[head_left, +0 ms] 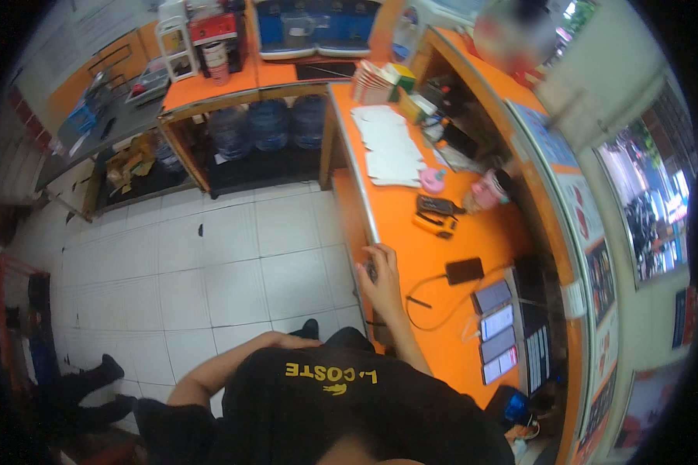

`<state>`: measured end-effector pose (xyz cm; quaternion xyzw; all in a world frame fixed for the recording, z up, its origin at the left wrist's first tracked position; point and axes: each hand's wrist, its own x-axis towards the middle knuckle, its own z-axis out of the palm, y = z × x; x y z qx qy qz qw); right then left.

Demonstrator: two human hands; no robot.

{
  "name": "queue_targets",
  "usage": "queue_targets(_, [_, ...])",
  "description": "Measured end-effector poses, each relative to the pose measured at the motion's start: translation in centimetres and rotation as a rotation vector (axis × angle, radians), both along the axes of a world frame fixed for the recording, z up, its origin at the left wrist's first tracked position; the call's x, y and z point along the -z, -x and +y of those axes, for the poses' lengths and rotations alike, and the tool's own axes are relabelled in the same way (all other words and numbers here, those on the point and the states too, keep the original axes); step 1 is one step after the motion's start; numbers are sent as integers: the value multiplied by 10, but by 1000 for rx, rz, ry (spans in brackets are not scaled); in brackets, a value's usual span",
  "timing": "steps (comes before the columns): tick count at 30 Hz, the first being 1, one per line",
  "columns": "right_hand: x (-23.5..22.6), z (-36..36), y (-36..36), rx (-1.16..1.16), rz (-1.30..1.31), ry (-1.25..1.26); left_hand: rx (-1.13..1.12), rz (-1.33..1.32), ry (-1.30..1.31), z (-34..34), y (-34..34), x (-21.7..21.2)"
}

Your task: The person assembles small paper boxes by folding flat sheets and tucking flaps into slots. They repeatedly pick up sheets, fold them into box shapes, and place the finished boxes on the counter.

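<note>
My right hand [383, 282] is at the inner edge of the orange counter [399, 232]. Its fingers curl around a small dark thing whose kind I cannot make out. My left hand [288, 340] lies low in front of my black shirt [287, 395], fingers stretched out and holding nothing visible. Ahead of the right hand, a black phone [464, 270] with a cable rests on the counter. Several more phones [497, 322] lie in a row to the right. Farther off are an orange-and-black handheld device [434, 225] and a dark brown bottle-shaped object [440, 204].
White sheets [388, 143], a pink round item [432, 180] and a pink cup [490, 188] occupy the counter's far part. Large blue water bottles [270, 124] stand under the back counter. A person [516, 39] is beyond the counter; another person's dark legs [93, 384] show at left.
</note>
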<state>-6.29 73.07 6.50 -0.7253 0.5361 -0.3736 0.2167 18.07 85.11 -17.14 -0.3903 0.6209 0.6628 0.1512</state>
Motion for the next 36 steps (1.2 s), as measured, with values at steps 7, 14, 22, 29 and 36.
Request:
queue_targets(7, [45,-243,-59,122,170,275,-555,-260,-158,26,-129,36])
queue_targets(14, [60,-495,26,716,552,416,-791,-361,-300,-41,-181,61])
queue_targets(22, [28,-596,95,810,488,-20,-700,-402,-173,-223,-256,88])
queue_targets(29, [-90,-618,11,485,762,-233,-1032,-182,672,-490,-279,-49])
queue_targets(36, [-171,-606,-129,-865,448,-111,-731,701,653,-632,-148,-295])
